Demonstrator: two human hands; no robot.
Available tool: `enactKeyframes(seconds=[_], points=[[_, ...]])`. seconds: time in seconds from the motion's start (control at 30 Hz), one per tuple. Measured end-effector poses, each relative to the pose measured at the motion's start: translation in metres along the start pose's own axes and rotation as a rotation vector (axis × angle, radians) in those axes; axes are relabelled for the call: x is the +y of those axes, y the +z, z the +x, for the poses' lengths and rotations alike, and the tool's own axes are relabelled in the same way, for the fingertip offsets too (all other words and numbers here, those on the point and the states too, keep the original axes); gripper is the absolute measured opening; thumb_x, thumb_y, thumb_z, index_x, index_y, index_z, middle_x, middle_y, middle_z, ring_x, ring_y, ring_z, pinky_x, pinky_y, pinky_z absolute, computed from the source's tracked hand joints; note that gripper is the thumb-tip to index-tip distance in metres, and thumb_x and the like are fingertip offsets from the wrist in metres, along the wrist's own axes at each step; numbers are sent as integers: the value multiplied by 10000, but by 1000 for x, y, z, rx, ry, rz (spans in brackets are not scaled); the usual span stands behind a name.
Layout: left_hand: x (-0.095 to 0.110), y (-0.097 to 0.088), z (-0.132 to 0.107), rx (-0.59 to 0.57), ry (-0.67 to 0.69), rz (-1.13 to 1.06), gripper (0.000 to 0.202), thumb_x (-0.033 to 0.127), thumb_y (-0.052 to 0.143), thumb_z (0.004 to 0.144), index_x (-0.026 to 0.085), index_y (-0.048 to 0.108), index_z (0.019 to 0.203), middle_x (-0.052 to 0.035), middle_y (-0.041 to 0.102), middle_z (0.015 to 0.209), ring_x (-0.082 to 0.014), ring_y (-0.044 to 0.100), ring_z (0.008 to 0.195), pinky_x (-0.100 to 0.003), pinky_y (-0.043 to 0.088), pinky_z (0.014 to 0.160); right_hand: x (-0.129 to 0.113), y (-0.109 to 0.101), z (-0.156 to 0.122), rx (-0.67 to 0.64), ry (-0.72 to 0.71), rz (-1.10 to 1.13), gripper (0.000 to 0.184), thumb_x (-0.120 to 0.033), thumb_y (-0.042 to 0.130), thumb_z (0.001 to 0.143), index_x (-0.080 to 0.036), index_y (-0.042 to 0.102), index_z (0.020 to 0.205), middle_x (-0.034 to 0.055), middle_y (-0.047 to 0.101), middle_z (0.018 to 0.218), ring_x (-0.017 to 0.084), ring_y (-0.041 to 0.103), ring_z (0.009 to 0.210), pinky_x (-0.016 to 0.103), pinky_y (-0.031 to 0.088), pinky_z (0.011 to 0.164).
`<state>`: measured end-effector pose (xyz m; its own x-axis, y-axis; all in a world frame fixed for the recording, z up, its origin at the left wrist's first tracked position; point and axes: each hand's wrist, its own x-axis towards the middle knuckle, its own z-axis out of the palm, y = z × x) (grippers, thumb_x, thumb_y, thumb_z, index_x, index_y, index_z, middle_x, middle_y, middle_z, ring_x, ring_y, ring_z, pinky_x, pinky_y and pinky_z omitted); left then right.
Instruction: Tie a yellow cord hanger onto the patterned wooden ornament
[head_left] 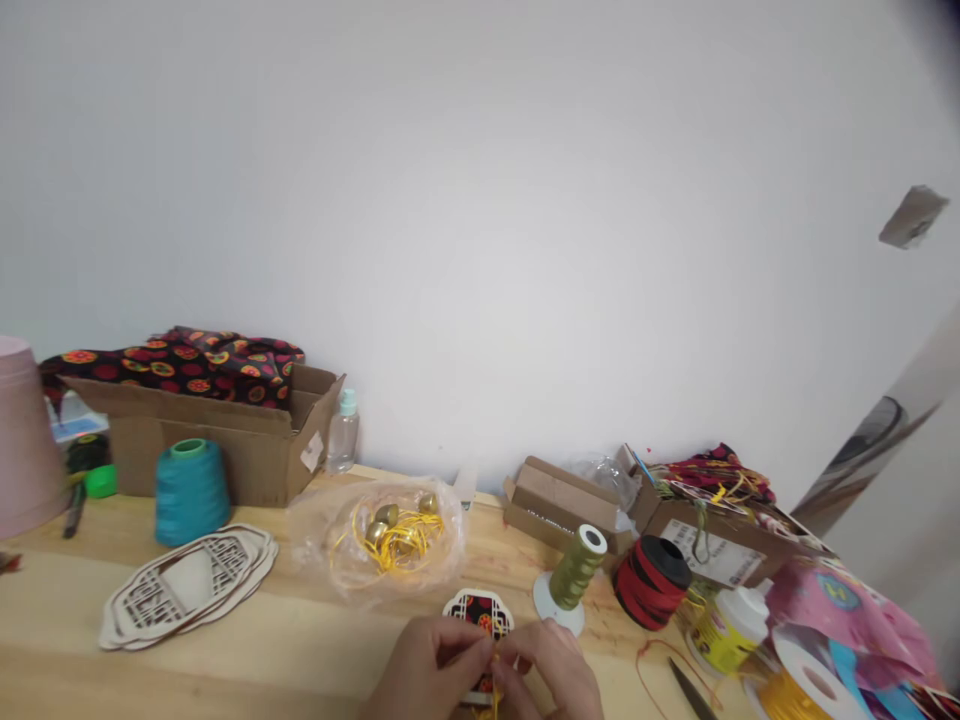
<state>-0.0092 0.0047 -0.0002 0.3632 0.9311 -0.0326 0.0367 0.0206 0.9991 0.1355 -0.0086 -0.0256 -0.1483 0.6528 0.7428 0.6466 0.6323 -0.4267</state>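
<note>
At the near edge of the table [315, 690], six o'clock in view; clock below set on the joined fingertips, twelve toward the wall.

- Fabric-backed wooden frame [480, 612]: top end shows just past the fingertips at twelve, patterned cloth in the cut-out. Long axis runs roughly twelve to six. Lower part mostly covered by the hands.
- Left hand [439, 668]: thumb and forefinger pressed together, lapping the frame's middle; appears the nearer hand. Frame lies to its one o'clock.
- Right hand [551, 672]: thumb and forefinger pinched, along the frame's right edge. Frame to its ten or eleven.
- Yellow cord [496, 660] nipped where both sets of fingertips meet, over the frame; any knot too small to tell.
- Olive thread spool [577, 570], between one and two, nearest neighbour. Red ribbon spool [651, 585] beyond at two.
- Clear plastic bag [450, 545] with brass bells [386, 515], between ten and eleven.
- Stacked wooden frames [191, 585], between nine and ten, well apart.
- Dark blade [690, 690], past three.
</note>
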Motion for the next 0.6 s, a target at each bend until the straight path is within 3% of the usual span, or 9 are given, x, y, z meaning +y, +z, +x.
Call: enactKeyframes(seconds=[0.1,0.27,0.47,0.6], points=[[-1,1,0,13,26,-46,224,279,561,670,118,694,753,-40,683,661,-193,586,689,-247,428,619,-5,-6,4,-70,-35,2,92,-191,529,733,-241,594,775,-2,615,606,147,537,564,245,368,543],[-3,2,1,23,22,-180,200,269,594,654,111,669,751,-25,663,646,-163,582,662,-235,431,604,-9,-15,10,-188,-15,-61,118,-157,566,713,-217,595,811,2,627,626,146,552,583,238,388,551],[-9,3,2,75,15,-294,400,236,620,638,109,524,1005,-14,643,654,-141,569,631,-232,422,582,-7,-14,7,-202,115,-56,57,-211,554,729,-204,607,750,10,625,621,150,544,569,244,406,554],[-11,2,2,87,35,-263,428,212,590,663,113,470,1061,-13,651,672,-142,565,651,-239,410,609,-6,-13,7,-194,207,6,73,-239,554,728,-202,614,708,16,620,623,154,537,581,243,420,566]])
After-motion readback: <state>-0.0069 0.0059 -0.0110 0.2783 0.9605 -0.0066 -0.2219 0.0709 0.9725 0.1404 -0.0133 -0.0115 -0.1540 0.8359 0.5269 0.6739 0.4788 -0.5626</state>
